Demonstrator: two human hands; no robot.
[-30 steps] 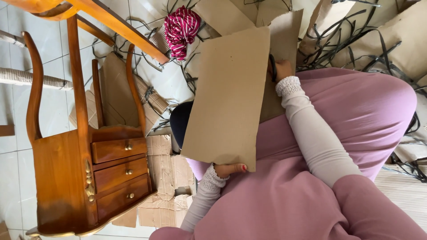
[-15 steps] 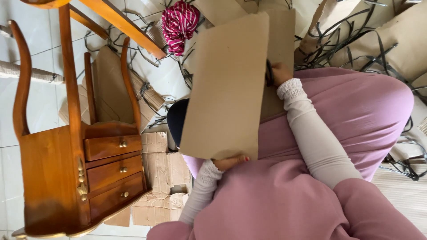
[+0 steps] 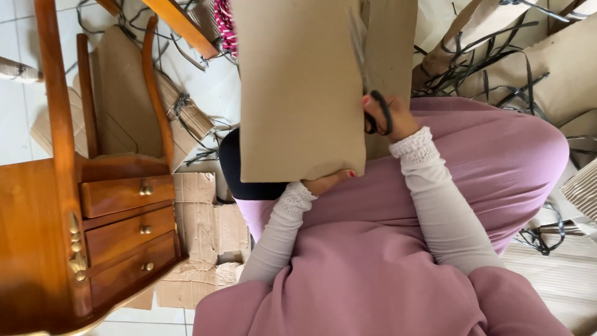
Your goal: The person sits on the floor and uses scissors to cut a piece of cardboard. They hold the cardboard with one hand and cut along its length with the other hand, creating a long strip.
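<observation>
- Cardboard sheet (image 3: pixel 298 93) stands upright over the lap, now larger in view and shifted left, hiding most of the red yarn ball (image 3: pixel 225 25)
- Left hand (image 3: pixel 329 182) pinches the sheet's lower edge, thumb closed on it as before
- Right hand (image 3: pixel 388 115) has fingers closed through black scissors (image 3: pixel 373 93), whose blades now show against the sheet's right edge
- Wooden drawer chest (image 3: pixel 118 230) remains at left on the tiled floor

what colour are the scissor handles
Black, seen in the head view: the scissors sit in the right hand against the brown cardboard sheet.
</observation>
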